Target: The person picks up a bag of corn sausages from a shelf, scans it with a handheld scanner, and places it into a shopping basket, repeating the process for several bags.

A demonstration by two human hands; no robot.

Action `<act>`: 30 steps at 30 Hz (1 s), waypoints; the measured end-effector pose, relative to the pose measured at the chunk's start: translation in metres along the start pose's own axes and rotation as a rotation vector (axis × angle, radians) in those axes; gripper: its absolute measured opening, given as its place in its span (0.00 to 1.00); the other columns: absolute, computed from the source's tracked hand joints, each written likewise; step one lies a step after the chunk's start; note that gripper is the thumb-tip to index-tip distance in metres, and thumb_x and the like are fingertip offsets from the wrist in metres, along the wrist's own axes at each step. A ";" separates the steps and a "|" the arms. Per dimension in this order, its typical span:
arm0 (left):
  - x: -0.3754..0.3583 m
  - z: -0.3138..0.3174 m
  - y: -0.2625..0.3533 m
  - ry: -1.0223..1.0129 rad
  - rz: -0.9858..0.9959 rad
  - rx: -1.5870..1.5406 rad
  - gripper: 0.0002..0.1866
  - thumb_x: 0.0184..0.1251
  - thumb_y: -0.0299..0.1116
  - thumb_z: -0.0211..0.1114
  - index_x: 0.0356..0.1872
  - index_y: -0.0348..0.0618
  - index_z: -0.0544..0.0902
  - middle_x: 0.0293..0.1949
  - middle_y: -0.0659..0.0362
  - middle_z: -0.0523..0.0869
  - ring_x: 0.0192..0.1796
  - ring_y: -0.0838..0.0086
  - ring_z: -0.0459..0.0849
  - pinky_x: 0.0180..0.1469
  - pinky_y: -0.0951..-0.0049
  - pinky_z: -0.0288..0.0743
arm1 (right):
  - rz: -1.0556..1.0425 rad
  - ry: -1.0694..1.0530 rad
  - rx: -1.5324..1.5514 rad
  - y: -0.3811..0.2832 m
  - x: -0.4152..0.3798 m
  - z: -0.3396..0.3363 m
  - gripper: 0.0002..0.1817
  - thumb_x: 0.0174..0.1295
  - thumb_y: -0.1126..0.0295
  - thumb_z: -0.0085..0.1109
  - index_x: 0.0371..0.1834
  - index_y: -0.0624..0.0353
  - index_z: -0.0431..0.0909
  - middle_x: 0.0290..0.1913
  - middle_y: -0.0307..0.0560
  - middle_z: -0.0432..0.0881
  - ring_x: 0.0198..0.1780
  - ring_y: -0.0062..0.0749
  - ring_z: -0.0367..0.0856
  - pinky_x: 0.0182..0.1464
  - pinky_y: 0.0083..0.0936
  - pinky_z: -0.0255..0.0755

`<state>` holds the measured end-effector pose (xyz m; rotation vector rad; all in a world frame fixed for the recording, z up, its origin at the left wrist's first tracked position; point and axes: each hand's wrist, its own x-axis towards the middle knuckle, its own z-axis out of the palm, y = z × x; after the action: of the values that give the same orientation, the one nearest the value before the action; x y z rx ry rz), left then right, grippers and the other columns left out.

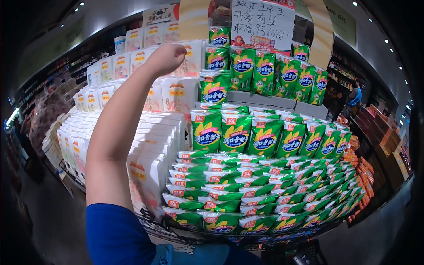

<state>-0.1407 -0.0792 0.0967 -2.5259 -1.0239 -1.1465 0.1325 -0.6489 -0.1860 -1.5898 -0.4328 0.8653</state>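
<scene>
My left hand (167,58) reaches up from a blue sleeve across the left part of a shop display. Its fingers are curled closed in front of the white packets (193,55) on the upper tier. Whether anything is inside the fingers, or whether they touch a packet, I cannot make out. Just right of the hand, green packets (216,58) with yellow and blue print stand upright. Lower down, more green packets (265,134) stand in a row above tightly stacked ones (256,192). My right hand is out of the frame.
A handwritten sign (263,24) rises behind the top tier. Stacked white packets (145,176) fill the left side, partly behind my forearm. Orange packs (363,176) lie at the right edge. A person in blue (354,95) is far off at right, near stacked boxes (375,128).
</scene>
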 end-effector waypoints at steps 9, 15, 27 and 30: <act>-0.064 -0.025 0.124 -0.323 0.516 0.339 0.06 0.56 0.28 0.58 0.33 0.40 0.80 0.30 0.51 0.83 0.35 0.56 0.81 0.38 0.59 0.75 | -0.084 -0.178 -0.297 0.021 0.006 -0.044 0.30 0.40 0.82 0.75 0.51 0.64 0.76 0.47 0.44 0.81 0.47 0.28 0.79 0.51 0.26 0.74; -0.157 -0.017 0.269 -0.476 0.862 0.134 0.09 0.50 0.28 0.63 0.35 0.41 0.80 0.28 0.55 0.80 0.31 0.59 0.81 0.32 0.61 0.75 | -0.124 -0.179 -0.208 0.049 -0.021 -0.116 0.30 0.40 0.81 0.75 0.51 0.64 0.76 0.46 0.44 0.82 0.46 0.28 0.80 0.50 0.25 0.73; -0.393 0.197 0.529 -0.975 0.579 -0.912 0.13 0.65 0.35 0.57 0.46 0.42 0.81 0.37 0.51 0.83 0.39 0.54 0.82 0.40 0.60 0.76 | -0.081 0.177 0.088 0.163 -0.134 -0.298 0.32 0.34 0.70 0.80 0.48 0.64 0.79 0.44 0.46 0.84 0.46 0.26 0.81 0.51 0.28 0.74; -0.478 0.293 0.555 -1.107 0.682 -0.878 0.12 0.63 0.36 0.58 0.44 0.43 0.82 0.36 0.47 0.83 0.40 0.54 0.83 0.42 0.60 0.77 | -0.037 0.273 0.006 0.175 -0.161 -0.319 0.22 0.44 0.72 0.74 0.45 0.63 0.80 0.41 0.43 0.85 0.42 0.22 0.80 0.48 0.24 0.74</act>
<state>0.1764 -0.6155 -0.3879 -3.7654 0.4978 0.1717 0.2279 -1.0167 -0.3050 -1.6606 -0.2640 0.6091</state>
